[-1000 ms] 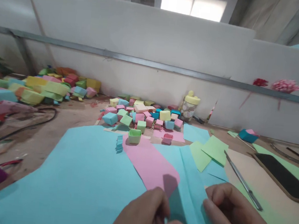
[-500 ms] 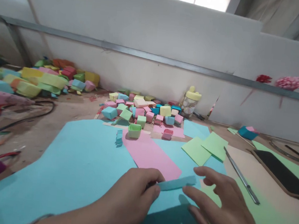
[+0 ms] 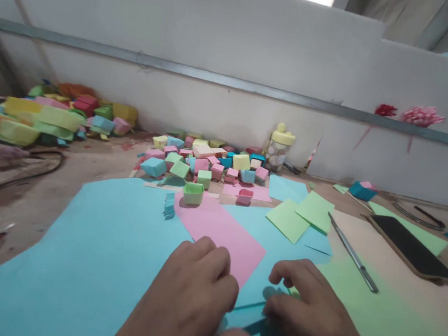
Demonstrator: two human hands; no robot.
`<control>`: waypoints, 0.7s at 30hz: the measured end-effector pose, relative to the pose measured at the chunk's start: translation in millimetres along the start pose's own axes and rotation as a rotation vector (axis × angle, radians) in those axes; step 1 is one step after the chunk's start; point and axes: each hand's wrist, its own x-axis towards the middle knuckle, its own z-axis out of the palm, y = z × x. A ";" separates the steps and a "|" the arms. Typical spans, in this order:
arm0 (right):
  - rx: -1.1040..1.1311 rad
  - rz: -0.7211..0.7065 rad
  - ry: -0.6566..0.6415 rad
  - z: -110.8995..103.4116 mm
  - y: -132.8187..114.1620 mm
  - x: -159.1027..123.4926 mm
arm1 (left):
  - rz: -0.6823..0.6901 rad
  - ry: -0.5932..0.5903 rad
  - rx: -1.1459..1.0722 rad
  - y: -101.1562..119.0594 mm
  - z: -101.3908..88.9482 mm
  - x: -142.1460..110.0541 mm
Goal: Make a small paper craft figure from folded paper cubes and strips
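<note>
A narrow blue paper strip (image 3: 248,314) lies low over the blue sheet between my two hands. My left hand (image 3: 190,291) is closed over its left end, fingers curled and thumb stretched out below; the held end is hidden. At the strip's right end, the fingertips of my right hand (image 3: 309,308) are bent onto it, the upper finger arching apart from the lower. Beyond my hands, a pink paper piece (image 3: 222,228) rests on the large blue sheet (image 3: 114,242). A small open green paper box (image 3: 193,193) and several folded blue bits (image 3: 169,206) stand near its far end.
Several small paper boxes (image 3: 200,166) are heaped at the back beside a yellow-lidded jar (image 3: 278,147). Green paper squares (image 3: 290,220), a craft knife (image 3: 352,251) and a phone (image 3: 410,246) lie to the right. Larger boxes (image 3: 58,120) and a black cable (image 3: 45,172) are at left.
Both hands have come down and nearer to me with the blue strip. The right hand, spread before, now touches the strip's right end. The view has shifted slightly.
</note>
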 end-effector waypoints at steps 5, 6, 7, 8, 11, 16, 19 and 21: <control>0.052 0.054 -0.160 -5.9 -1.0 1.2 | 0.025 -0.129 0.139 4.7 4.9 -2.9; 0.055 0.069 -0.210 -7.6 -0.8 1.8 | 0.020 -0.161 0.135 6.3 5.3 -3.0; 0.065 0.083 -0.259 -9.3 -0.6 2.5 | 0.010 -0.189 0.132 8.1 5.5 -3.1; 0.082 0.096 -0.300 -10.9 -0.3 3.1 | -0.008 -0.212 0.128 10.0 5.5 -3.2; 0.119 0.142 -0.366 -14.3 0.3 4.1 | -0.070 -0.250 0.118 14.1 5.2 -4.3; 0.080 0.165 -0.284 -12.5 1.3 1.0 | -0.101 -0.238 0.101 11.5 5.1 -4.0; 0.027 0.187 -0.300 -12.3 0.5 -0.2 | -0.115 -0.242 0.110 10.2 3.0 -2.3; 0.023 0.210 -0.342 -14.4 -1.2 0.7 | -0.131 -0.285 0.113 11.4 0.5 -1.0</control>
